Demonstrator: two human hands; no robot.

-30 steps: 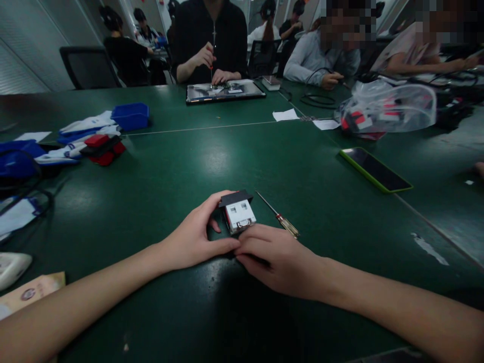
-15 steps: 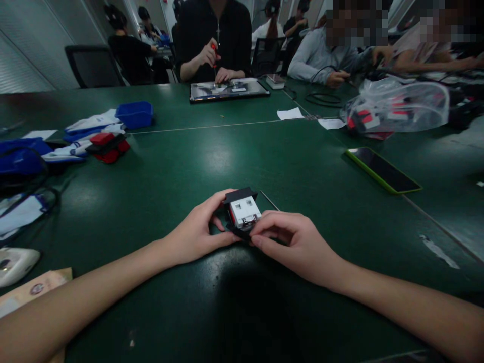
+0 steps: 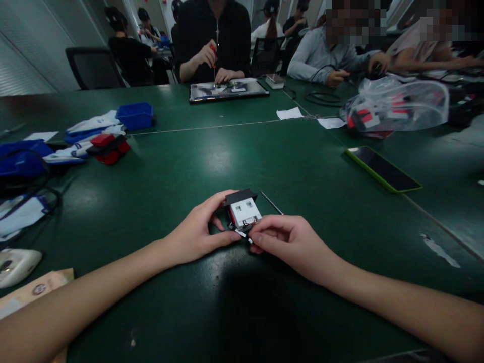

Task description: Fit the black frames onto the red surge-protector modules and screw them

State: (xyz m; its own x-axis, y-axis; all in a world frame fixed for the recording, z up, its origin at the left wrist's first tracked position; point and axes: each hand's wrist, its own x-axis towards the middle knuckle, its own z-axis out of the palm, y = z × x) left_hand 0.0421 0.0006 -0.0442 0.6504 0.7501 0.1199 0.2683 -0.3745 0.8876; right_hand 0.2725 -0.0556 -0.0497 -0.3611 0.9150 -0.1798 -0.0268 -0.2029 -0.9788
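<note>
A small boxy device (image 3: 245, 210) with a white top, a black back edge and a red side stands on the green table in front of me. My left hand (image 3: 204, 227) is closed around its left side, thumb at the front corner and fingers behind. My right hand (image 3: 283, 234) pinches at the front right corner, where a small black piece with white ends (image 3: 245, 237) shows between the two thumbs. Behind the right hand's knuckles a thin metal rod (image 3: 270, 201) sticks out; whether the hand holds it I cannot tell.
To the right lies a phone with a green edge (image 3: 383, 169), and beyond it a clear plastic bag (image 3: 401, 106) of red and white parts. Red-and-black blocks (image 3: 109, 148) and a blue tray (image 3: 135, 116) are at left. Opposite, a person uses a red screwdriver (image 3: 214, 54) on a flat panel (image 3: 229, 92).
The black piece at the device's front has tilted, and its white ends now show. My right hand has shifted slightly down, its fingers curling under. My left hand has stayed put.
</note>
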